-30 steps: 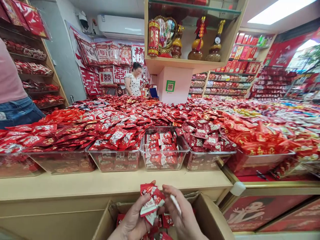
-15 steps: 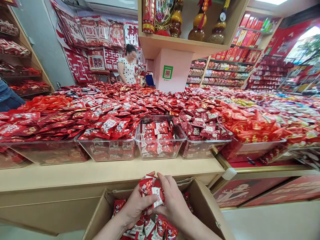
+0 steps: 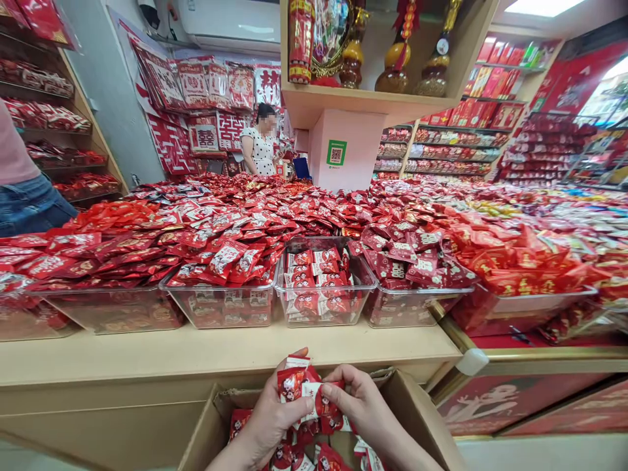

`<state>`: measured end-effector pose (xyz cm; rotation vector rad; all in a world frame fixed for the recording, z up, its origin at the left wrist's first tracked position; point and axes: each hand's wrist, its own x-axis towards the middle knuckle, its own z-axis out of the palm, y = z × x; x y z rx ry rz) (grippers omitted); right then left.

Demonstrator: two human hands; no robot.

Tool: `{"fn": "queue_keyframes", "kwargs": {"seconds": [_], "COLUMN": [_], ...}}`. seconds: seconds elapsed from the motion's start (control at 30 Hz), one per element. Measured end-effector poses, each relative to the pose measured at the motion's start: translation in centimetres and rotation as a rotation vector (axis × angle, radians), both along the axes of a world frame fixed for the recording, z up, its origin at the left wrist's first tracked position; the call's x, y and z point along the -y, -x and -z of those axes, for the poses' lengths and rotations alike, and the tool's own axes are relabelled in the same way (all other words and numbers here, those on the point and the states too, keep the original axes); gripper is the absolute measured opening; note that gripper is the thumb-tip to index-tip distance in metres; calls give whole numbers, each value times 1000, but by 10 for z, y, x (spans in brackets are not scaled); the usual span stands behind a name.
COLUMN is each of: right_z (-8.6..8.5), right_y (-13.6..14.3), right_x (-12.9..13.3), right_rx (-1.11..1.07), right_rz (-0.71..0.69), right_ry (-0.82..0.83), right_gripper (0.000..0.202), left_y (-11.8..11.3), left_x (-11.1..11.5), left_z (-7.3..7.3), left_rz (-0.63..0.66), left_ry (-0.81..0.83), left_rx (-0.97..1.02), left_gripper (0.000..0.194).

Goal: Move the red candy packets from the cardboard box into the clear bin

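My left hand (image 3: 275,411) is closed round several small red-and-white candy packets (image 3: 293,384), held in a stack above an open cardboard box (image 3: 200,428). From the right, my right hand (image 3: 360,402) pinches another red-and-white candy packet (image 3: 330,407) between thumb and fingers, against that stack. More loose packets of the same sort (image 3: 330,458) lie in the box below. On the counter just beyond stands a clear plastic bin (image 3: 324,314), with matching packets arranged in rows inside it.
The pale wooden counter (image 3: 235,350) carries a row of clear bins, including one heaped with red packets (image 3: 218,307) and one with dark red packets (image 3: 417,304). A white corner guard (image 3: 471,362) sits at right. A person (image 3: 258,140) stands behind the heaps; another (image 3: 24,183) is at left.
My right hand has shifted right, from cupping the packets to pinching one at their edge. The view has tilted slightly up, and more of the person at left shows.
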<state>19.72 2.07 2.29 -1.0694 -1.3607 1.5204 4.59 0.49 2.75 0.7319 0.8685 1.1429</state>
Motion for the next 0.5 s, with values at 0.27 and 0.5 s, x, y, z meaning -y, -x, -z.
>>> {"fn": "queue_keyframes", "kwargs": {"seconds": [0.27,0.5], "right_z": [-10,-15], "right_y": [2,-4], "right_x": [2,2], "right_rx": [-169,-166], "right_rz": [-25,28], "right_ry": [107,84], "right_gripper": [35,27], "left_y": [2,5], "left_x": [-2,1], "left_z": [-5,-11], "left_rz": [-48,-38], "left_ry": [35,7], "left_rx": [33,40], "left_gripper": [86,81]}}
